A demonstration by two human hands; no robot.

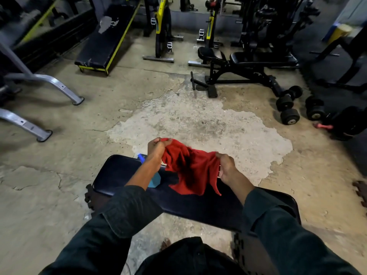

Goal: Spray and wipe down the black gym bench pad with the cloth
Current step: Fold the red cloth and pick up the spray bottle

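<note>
Left hand [156, 146] and right hand [226, 165] pinch red cloth [190, 167] spread between fingers — wiping prep; next, lower onto bench pad [119, 171] below.

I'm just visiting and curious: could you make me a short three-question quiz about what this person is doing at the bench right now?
1. True or false: both hands grip the red cloth.
2. Where is the blue spray bottle? A) in the right hand B) standing on the black bench pad, partly behind the left forearm C) on the floor by the dumbbells
3. Fill in: the cloth's lower edge hangs over the ____.

Key
1. True; the left hand pinches one edge, the right hand the other.
2. B
3. bench pad
</note>
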